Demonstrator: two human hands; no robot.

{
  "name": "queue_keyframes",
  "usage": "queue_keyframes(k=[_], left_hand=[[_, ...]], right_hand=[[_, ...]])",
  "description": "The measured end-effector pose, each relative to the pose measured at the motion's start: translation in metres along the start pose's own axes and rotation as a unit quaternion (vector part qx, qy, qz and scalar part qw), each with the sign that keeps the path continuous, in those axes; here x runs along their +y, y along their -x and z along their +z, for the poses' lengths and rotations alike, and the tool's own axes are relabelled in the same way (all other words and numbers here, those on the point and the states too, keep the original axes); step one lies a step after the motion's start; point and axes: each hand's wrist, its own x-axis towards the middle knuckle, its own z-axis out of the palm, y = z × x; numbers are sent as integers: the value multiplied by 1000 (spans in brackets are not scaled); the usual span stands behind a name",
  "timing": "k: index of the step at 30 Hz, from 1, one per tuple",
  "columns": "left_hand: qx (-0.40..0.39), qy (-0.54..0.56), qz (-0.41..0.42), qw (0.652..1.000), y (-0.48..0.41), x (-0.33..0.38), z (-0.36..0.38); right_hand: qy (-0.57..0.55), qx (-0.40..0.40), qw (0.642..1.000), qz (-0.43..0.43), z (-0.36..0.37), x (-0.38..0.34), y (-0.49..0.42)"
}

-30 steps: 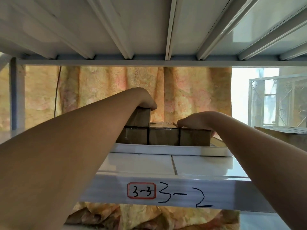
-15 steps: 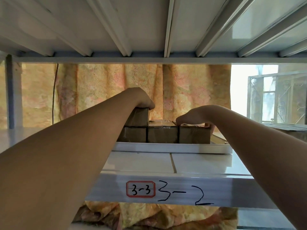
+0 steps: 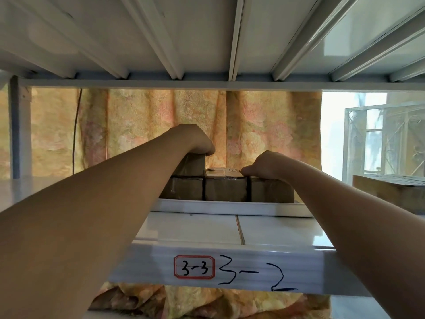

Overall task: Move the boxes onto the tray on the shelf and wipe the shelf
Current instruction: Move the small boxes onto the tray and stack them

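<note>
A white tray [image 3: 230, 207] sits on the white shelf [image 3: 195, 226] ahead of me. On it stand three brown taped boxes in a row: left [image 3: 184, 188], middle [image 3: 225, 188] and right [image 3: 271, 191]. A fourth box [image 3: 193, 165] is stacked on the left one. My left hand [image 3: 195, 140] rests curled over the top of that stacked box, gripping it. My right hand [image 3: 266, 165] lies on top of the right box, fingers curled at its left edge next to the middle box. No cloth is in view.
The upper shelf's ribbed underside [image 3: 207, 42] hangs low overhead. A floral curtain [image 3: 161, 125] closes the back. A larger cardboard box [image 3: 391, 192] stands on the shelf at the right. The shelf's front rail carries a label "3-3" [image 3: 194, 267].
Both hands have stayed on the boxes. My right hand has lifted at the wrist and curled more at the right box's edge. The view has shifted slightly.
</note>
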Motion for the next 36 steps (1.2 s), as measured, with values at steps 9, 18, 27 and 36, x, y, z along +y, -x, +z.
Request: queue_keyframes(k=[9, 18, 27, 36], left_hand=[[8, -7, -3, 1000, -5, 1, 9], [20, -16, -8, 1000, -9, -1, 12], [-1, -1, 13, 1000, -6, -7, 2], [246, 219, 76, 941, 0, -20, 11]], right_hand=[[29, 24, 999, -4, 5, 8, -11], [33, 18, 999, -12, 7, 14, -13], [-8, 162, 983, -89, 2, -2, 15], [-86, 165, 980, -66, 2, -1, 17]])
